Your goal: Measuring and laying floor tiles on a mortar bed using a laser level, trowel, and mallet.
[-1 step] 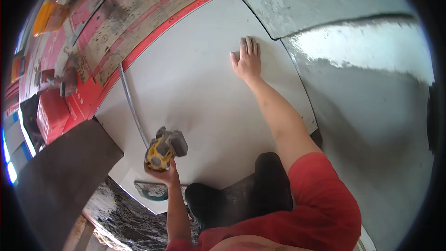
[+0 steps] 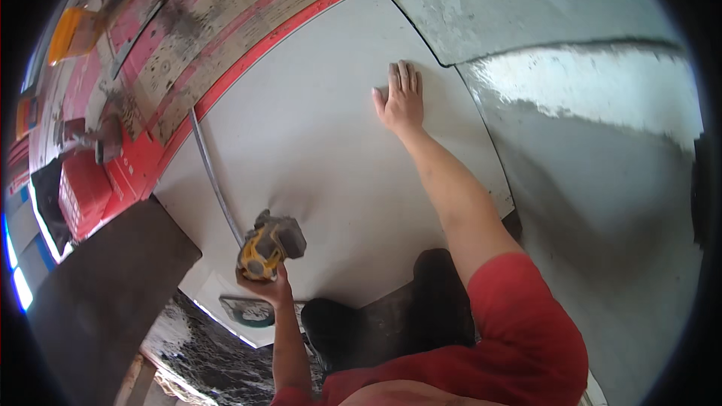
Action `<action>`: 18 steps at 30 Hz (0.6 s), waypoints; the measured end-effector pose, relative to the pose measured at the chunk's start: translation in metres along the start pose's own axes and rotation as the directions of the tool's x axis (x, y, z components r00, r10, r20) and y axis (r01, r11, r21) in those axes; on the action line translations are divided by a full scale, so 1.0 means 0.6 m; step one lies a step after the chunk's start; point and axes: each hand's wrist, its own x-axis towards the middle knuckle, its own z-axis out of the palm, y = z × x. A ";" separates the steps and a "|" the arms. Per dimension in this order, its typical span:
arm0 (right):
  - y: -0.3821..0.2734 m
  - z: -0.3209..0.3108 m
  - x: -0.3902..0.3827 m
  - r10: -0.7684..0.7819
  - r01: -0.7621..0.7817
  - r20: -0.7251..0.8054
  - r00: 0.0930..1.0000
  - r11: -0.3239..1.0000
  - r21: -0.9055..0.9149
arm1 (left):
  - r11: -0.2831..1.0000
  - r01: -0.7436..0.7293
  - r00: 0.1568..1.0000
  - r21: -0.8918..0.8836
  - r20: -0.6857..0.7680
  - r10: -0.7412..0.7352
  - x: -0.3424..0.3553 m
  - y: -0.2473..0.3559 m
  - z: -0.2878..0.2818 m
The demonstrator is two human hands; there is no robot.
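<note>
- Left of the left hand, a red basket [image 2: 84,184] is lying among clutter that is blurring into the dark lens rim; several pieces there are too smeared to identify.
- Nearer that hand, a dark panel [image 2: 113,293] is reaching in, its lower left end being lost at the rim.
- Ahead of the left hand, a thin grey strip [image 2: 210,162] is running toward the held tool; its near end is going out of sight there, so cannot tell whether they are joined.
- Just below the left hand, a flat trowel [image 2: 259,322] is lying partly covered by the forearm.
- Left hand [image 2: 265,291]: closing around a yellow-and-black tool [image 2: 265,249], gripping from its near side; most fingers are being hidden behind the body.
- Between and under both hands, a pale slab [image 2: 323,150] is lying, its near edge being masked by dark-clad knees [image 2: 444,289].
- Right hand [image 2: 404,101]: holding nothing, pressing palm-down on the slab, fingers extending slightly spread; well apart from the left.
- Right of it, a grey surface [image 2: 617,173] is fading into the rim.
</note>
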 end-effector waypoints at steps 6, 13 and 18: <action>0.007 -0.007 0.045 -0.006 0.013 0.144 0.989 0.999 -0.052 | 0.969 0.017 0.976 0.248 0.206 -0.070 0.004 0.007 -0.030; 0.029 -0.011 0.087 -0.023 0.028 0.204 0.979 0.999 -0.023 | 0.976 -0.011 0.937 0.217 0.343 -0.066 0.283 0.152 0.051; 0.028 -0.001 0.088 -0.015 0.025 0.238 0.971 0.999 -0.037 | 0.742 -0.653 0.607 0.151 0.690 0.394 0.583 0.225 0.533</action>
